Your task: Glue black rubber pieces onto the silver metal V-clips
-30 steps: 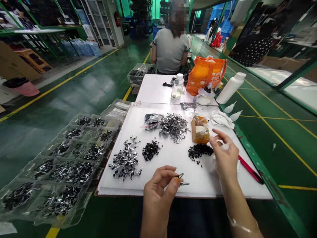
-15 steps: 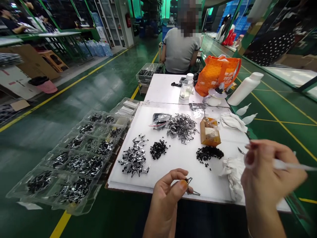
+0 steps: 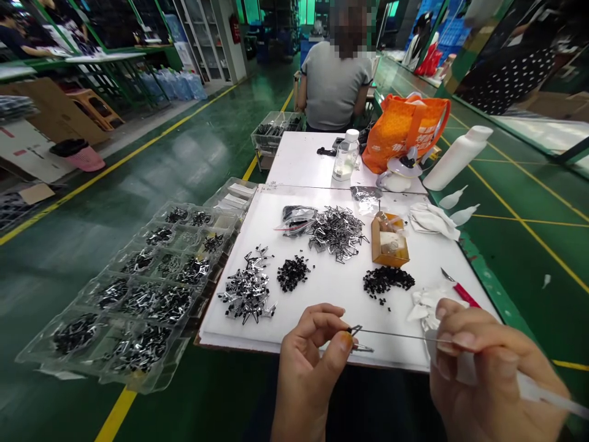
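As the head view shows it, taking the middle of the white surface (image 3: 331, 288) as your clock's centre, the step in hand looks like bringing a long thin tip (image 3: 400, 334) up to one small metal piece (image 3: 356, 330) at six o'clock. Your left hand (image 3: 313, 362) has its fingers pinching that piece by its black end; your right hand (image 3: 492, 362) has its fingers closed round one white tool (image 3: 534, 390) at four o'clock, bearing the tip. Whether tip and piece touch, you cannot tell. The next move probably calls for a still left pinch and fine right control. Count two metal heaps, silvery (image 3: 248, 288) at eight and darker (image 3: 338, 233) at twelve; two black heaps, smaller (image 3: 293, 273) at nine and wider (image 3: 389, 279) at three; one box (image 3: 390, 248) at two; one red-handled knife (image 3: 465, 294) at three. Single heaped bits are too many to count.
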`<state>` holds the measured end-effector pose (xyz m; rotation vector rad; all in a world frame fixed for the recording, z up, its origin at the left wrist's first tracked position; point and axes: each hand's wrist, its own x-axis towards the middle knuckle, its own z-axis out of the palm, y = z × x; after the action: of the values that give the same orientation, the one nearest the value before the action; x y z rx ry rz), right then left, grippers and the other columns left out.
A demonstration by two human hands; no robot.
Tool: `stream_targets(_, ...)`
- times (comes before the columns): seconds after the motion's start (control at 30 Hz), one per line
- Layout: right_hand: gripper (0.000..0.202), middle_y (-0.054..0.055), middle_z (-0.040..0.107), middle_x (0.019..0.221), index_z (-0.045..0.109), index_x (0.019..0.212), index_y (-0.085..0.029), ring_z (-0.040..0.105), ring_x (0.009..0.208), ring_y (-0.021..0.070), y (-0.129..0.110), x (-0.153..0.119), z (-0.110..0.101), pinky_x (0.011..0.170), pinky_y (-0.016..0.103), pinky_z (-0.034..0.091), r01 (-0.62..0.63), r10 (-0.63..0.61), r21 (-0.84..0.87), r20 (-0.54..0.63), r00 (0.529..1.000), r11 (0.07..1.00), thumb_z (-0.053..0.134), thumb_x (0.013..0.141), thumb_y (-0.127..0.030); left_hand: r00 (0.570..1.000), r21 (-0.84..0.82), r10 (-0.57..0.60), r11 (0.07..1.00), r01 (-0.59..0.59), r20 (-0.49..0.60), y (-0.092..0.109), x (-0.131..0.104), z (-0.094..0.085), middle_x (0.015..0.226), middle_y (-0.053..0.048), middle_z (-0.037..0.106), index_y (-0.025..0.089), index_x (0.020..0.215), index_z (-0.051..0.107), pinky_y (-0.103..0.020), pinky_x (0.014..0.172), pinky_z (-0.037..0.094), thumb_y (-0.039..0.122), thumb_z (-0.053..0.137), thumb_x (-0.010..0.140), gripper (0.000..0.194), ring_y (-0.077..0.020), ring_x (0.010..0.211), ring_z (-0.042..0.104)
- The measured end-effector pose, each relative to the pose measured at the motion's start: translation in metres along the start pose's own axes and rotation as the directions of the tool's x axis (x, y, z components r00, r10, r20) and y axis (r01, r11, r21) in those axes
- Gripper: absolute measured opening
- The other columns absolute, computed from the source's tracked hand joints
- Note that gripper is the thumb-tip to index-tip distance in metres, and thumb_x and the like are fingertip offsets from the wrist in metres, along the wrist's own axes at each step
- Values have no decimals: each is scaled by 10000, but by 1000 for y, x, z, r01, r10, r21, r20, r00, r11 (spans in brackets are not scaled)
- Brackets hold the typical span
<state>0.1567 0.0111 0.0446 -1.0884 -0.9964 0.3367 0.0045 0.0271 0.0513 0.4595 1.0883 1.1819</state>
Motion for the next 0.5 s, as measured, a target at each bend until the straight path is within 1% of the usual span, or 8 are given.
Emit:
stream_targets(0.07, 299, -45, 583, 651, 683, 774, -239, 483, 579, 140, 6, 6, 0, 987, 419, 500, 43, -44, -7, -66, 997, 999, 724, 988, -443, 1000, 13, 8, 1000, -8, 0, -1, 1, -1, 1008, -63, 700, 203, 674, 832, -216, 703, 561, 313, 987, 629, 195, -141, 758, 666)
stream_targets(0.1, 314, -47, 566, 642, 653, 763, -235, 448, 537, 133, 12, 12, -2, 868, 409, 519, 94, -100, -52, -129, 987, 994, 709, 990, -444, 1000, 14, 11, 1000, -11, 0, -1, 2, -2, 1007, -62, 701, 203, 674, 832, -218, 703, 563, 312, 986, 631, 194, -130, 734, 657)
stream_targets(0.13, 318, -44, 560, 646, 631, 762, -233, 427, 513, 132, 20, 19, -3, 738, 384, 502, 137, -158, -121, -190, 969, 983, 693, 994, -440, 1000, 13, 12, 1000, -12, 0, -1, 2, -2, 1012, -59, 702, 205, 678, 834, -220, 705, 567, 317, 985, 635, 193, -118, 707, 647)
stream_targets(0.2, 282, -15, 586, 694, 633, 792, -225, 446, 520, 151, 39, 39, -10, 555, 327, 373, 159, -248, -310, -272, 930, 937, 673, 999, -413, 1000, 2, 18, 1000, -18, -13, -1, 2, -2, 1029, -52, 701, 213, 687, 836, -225, 712, 578, 331, 984, 643, 195, -104, 681, 645)
stream_targets(0.27, 264, 37, 665, 763, 706, 854, -197, 513, 572, 177, 58, 61, -18, 584, 343, 379, 120, -235, -447, -212, 949, 886, 680, 995, -418, 999, -5, 25, 1000, -25, -49, 0, 2, -2, 1051, -47, 697, 218, 691, 831, -224, 711, 584, 342, 983, 647, 201, -102, 684, 651)
stream_targets(0.33, 309, 70, 716, 801, 741, 877, -191, 579, 661, 215, 75, 81, -25, 719, 393, 439, 103, -203, -554, -122, 972, 826, 657, 998, -463, 996, -3, 29, 1000, -29, -84, 1, 1, -2, 1060, -46, 693, 212, 688, 822, -225, 707, 587, 339, 987, 638, 214, -97, 675, 645)
stream_targets(0.4, 361, 84, 740, 817, 743, 851, -200, 613, 744, 246, 87, 96, -29, 851, 440, 440, 109, -170, -631, -37, 985, 768, 621, 993, -509, 994, -5, 25, 1000, -26, -104, 2, 0, -1, 1056, -48, 695, 201, 682, 813, -237, 710, 593, 333, 988, 629, 225, -88, 646, 632)
stream_targets(0.5, 345, 50, 743, 791, 762, 872, -222, 590, 663, 216, 96, 108, -29, 825, 408, 445, 120, -18, -687, 154, 988, 716, 674, 922, -552, 993, -25, 20, 999, -23, -115, 4, 0, -2, 1027, -50, 711, 192, 666, 797, -242, 711, 589, 320, 983, 617, 231, -93, 633, 645)
